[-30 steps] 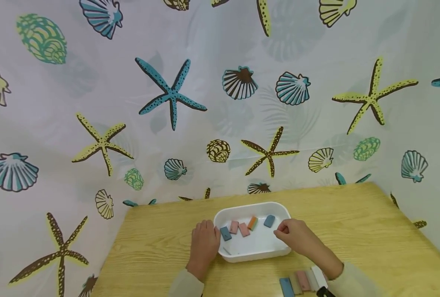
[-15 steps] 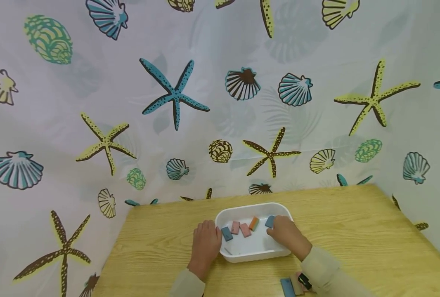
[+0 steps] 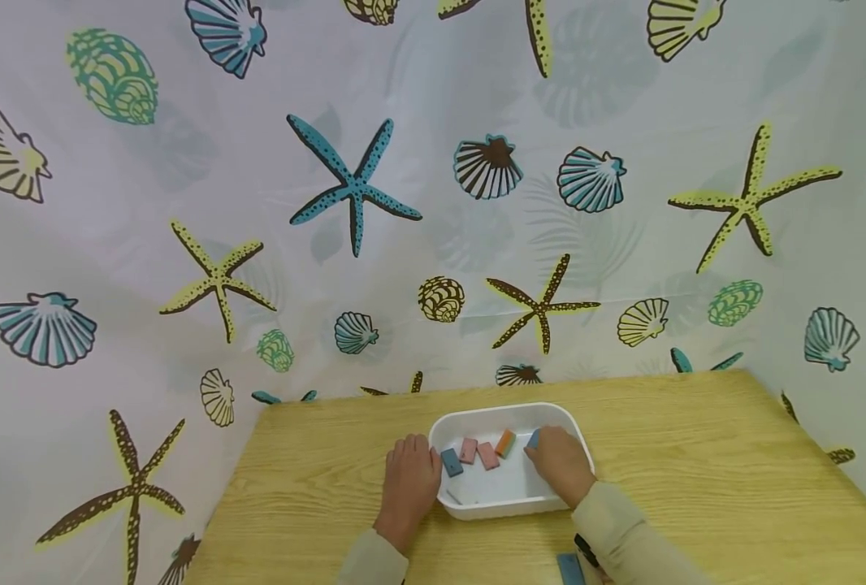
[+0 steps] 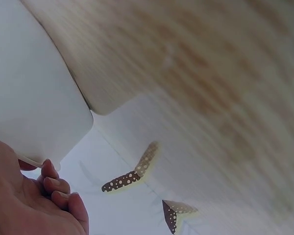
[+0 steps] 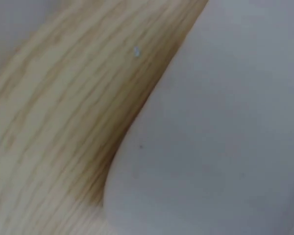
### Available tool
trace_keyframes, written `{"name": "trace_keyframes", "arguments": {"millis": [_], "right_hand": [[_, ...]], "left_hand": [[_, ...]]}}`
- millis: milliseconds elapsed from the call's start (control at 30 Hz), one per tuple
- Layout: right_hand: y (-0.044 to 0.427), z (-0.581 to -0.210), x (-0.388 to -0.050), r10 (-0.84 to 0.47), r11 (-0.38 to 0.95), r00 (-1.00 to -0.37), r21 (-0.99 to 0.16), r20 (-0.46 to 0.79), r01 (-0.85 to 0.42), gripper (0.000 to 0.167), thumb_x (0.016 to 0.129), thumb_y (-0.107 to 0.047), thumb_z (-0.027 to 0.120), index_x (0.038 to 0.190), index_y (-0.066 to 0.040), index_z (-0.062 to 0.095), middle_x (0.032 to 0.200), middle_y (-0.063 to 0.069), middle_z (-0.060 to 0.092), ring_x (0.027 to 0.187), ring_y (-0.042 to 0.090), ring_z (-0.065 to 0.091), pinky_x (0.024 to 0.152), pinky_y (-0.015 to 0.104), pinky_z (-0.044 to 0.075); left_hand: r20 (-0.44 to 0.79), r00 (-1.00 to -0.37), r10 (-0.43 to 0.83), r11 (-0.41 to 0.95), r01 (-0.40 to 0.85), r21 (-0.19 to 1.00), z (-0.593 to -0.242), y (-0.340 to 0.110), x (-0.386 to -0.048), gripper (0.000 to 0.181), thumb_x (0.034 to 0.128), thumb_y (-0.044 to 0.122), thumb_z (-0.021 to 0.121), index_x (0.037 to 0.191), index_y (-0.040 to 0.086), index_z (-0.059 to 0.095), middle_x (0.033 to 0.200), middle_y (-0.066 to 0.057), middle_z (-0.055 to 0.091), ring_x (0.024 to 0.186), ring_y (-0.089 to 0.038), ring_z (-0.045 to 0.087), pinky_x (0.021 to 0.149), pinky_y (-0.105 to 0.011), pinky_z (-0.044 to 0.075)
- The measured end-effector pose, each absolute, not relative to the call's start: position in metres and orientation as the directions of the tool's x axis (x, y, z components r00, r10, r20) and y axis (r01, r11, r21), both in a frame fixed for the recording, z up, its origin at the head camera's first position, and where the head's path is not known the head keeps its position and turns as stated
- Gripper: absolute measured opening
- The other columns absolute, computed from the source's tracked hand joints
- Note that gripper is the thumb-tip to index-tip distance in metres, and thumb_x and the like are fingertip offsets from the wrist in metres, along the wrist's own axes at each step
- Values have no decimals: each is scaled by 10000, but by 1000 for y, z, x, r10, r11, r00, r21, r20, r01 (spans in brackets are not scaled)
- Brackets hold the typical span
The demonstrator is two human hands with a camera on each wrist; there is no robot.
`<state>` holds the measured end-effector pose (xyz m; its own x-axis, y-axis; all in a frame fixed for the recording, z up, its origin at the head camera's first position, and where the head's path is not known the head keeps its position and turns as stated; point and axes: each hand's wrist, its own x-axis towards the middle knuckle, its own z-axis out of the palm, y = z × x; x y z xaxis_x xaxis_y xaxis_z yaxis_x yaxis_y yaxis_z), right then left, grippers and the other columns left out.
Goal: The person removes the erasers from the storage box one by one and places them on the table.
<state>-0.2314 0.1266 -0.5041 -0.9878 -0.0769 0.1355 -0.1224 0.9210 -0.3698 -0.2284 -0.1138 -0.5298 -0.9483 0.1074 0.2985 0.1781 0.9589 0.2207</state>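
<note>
A white tray stands on the table in the head view. My left hand is at its left rim; in the left wrist view the hand grips that rim between thumb and fingers. My right hand reaches over the tray's right side and pinches a blue eraser, mostly hidden under the fingers. Left of it in the tray lie an orange and green eraser, two pink ones, and another blue eraser. The right wrist view shows only the tray's outer wall, not the fingers.
A row of small blocks stands near the table's front edge, with a blue block at its left end; my right sleeve hides most of it. A patterned curtain closes off the back and sides of the wooden table.
My right hand has moved from above the tray's right rim onto the blue eraser and now covers most of it. The right sleeve has come left over the row of blocks. The left hand stays.
</note>
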Motion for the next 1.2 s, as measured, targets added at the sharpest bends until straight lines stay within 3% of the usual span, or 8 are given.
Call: {"name": "trace_keyframes", "arguments": {"millis": [300,533,900,1067,1200], "right_hand": [[124,-508,-237,-39,941,-982,-325,186,-98,235,808,-142,689,663,-13,558,597,82,535,515,185,520,489,355,429],[124,-513,-241,-48,955,-977,-277,207,-106,267,806,-207,709,682,-11,576,603,97,554,537,220,567,503,371,448],[124,-512,-240,-35,948,-987,-306,154,-82,157,791,-32,629,650,-47,561,616,99,549,568,224,567,531,386,449],[122,-508,-238,-36,963,-974,-254,225,-95,159,831,17,558,675,0,586,646,159,550,627,300,594,576,418,476],[119,-511,-235,-72,969,-954,-204,292,-136,127,798,13,596,673,13,571,634,161,539,620,320,586,589,425,474]], "left_hand": [[303,-946,113,956,187,225,-529,-111,-227,201,938,241,471,924,46,521,787,-30,419,745,-195,394,667,-340,340],[323,-940,113,955,192,226,-529,-110,-226,194,932,234,484,893,47,516,771,-37,421,736,-205,407,662,-348,343],[317,-943,102,957,180,228,-528,-110,-225,193,934,239,486,892,54,519,759,-29,417,720,-194,398,654,-340,338],[312,-944,110,957,186,224,-529,-112,-228,200,939,249,477,901,57,514,771,-27,414,733,-193,393,671,-346,345],[311,-943,115,957,189,220,-529,-116,-226,201,935,250,482,909,54,520,775,-21,414,737,-187,392,679,-344,350]]}}
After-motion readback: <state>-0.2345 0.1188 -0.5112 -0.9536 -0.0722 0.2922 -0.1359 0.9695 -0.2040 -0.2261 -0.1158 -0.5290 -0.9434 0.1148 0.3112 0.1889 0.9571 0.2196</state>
